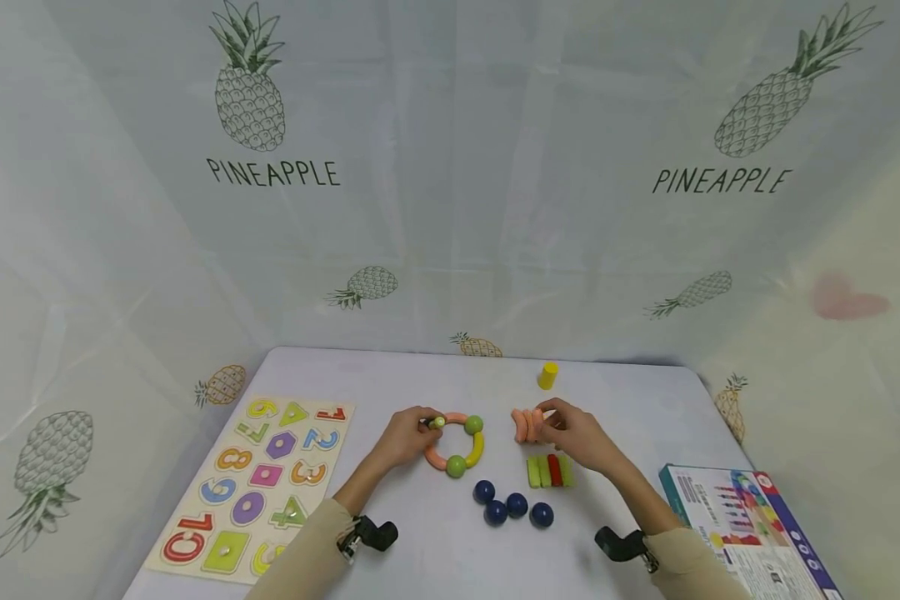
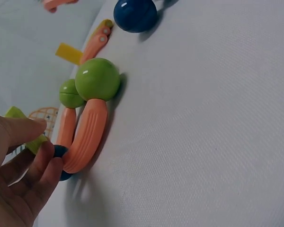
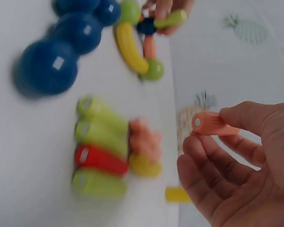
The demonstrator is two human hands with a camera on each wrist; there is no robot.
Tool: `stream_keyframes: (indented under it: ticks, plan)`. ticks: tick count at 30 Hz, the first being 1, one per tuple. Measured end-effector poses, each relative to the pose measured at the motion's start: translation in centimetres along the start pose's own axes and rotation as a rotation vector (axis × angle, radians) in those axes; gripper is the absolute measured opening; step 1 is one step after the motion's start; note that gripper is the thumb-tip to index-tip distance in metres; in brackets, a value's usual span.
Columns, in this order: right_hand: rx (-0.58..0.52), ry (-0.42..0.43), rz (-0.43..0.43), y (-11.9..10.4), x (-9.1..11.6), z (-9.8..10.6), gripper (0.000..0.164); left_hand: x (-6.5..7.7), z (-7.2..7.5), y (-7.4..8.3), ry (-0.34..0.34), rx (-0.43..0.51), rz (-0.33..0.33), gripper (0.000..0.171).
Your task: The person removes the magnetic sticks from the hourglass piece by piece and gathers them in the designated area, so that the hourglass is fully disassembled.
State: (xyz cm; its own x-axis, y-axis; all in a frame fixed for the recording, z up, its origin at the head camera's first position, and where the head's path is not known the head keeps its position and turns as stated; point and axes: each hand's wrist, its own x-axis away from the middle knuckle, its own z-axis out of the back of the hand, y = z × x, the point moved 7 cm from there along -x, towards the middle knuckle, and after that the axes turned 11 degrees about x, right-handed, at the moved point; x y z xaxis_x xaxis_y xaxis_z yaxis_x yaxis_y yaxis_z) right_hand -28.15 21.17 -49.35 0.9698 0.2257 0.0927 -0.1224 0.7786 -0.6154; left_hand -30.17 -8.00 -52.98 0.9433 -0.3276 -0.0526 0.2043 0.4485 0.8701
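My left hand pinches a light green stick that stands up over a blue ball. This ball sits in a ring on the table, mostly behind my fingers. Two green balls, a yellow curved piece and orange-pink curved pieces form the rest of the ring. Between thumb and fingers, my right hand pinches an orange-pink curved piece, raised off the table. Beside it lie more orange-pink curved pieces, with a yellow one at their end.
Several loose blue balls lie toward the front. A row of green sticks with one red stick is near my right hand. Behind stands a yellow cylinder. A number puzzle board lies left, a printed box right.
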Motion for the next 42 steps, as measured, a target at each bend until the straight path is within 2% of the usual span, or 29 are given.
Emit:
stream_keyframes:
  ticks: [8,17,28,32,42]
  plan:
    - [0.005,-0.04,-0.13,4.6,2.8,0.8,0.036,0.0,-0.1,-0.1,-0.008,-0.013,0.003,0.026]
    - [0.031,-0.071,-0.252,8.5,4.1,-1.1,0.03,0.1,-0.1,-0.2,-0.008,-0.008,0.006,0.027]
    - [0.016,-0.098,-0.263,8.3,4.2,-1.6,0.029,-0.2,-0.1,-0.5,0.002,0.005,0.015,0.027]
    - [0.021,-0.084,-0.263,8.4,4.1,-1.6,0.029,-0.1,0.0,-0.6,0.003,0.005,0.027,0.027]
    - [0.056,-0.039,-0.274,8.4,3.9,-1.0,0.034,0.0,0.0,-0.4,0.015,0.023,0.004,0.027]
